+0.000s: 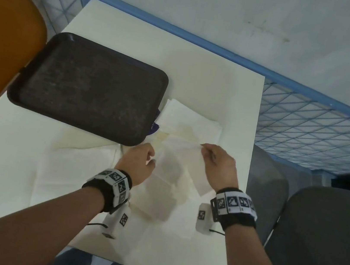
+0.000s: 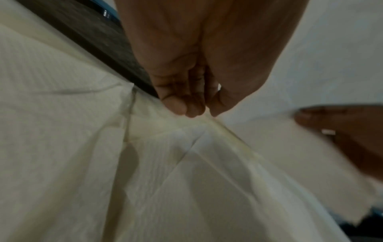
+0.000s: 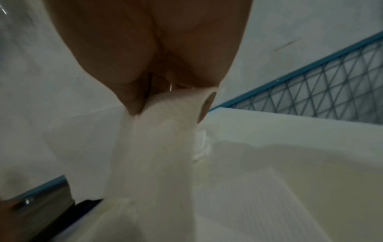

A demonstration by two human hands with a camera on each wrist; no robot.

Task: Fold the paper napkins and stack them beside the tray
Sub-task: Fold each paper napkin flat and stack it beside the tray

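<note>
A thin white paper napkin (image 1: 184, 165) hangs in the air just off the near right corner of the dark tray (image 1: 90, 88), held between two hands above a white table (image 1: 119, 40); the right hand (image 1: 218, 168) pinches its upper edge between thumb and fingertips, and the sheet droops down from there; the left hand (image 1: 140, 161), just beside the tray's corner, has its fingers (image 2: 182, 104) bunched against the thumb on the opposite edge, though the blur leaves the exact hold uncertain; more white napkins (image 1: 191, 123) lie flat on the table against the tray's right side, and others spread beneath the hands, so the stack's place is judged to be there; the step in hand appears to be folding this sheet; to do it well, the two held edges should meet squarely before the crease is pressed, since such limp paper is likely to skew or tear if pulled tight; laying it flat beside the tray first would probably help.
</note>
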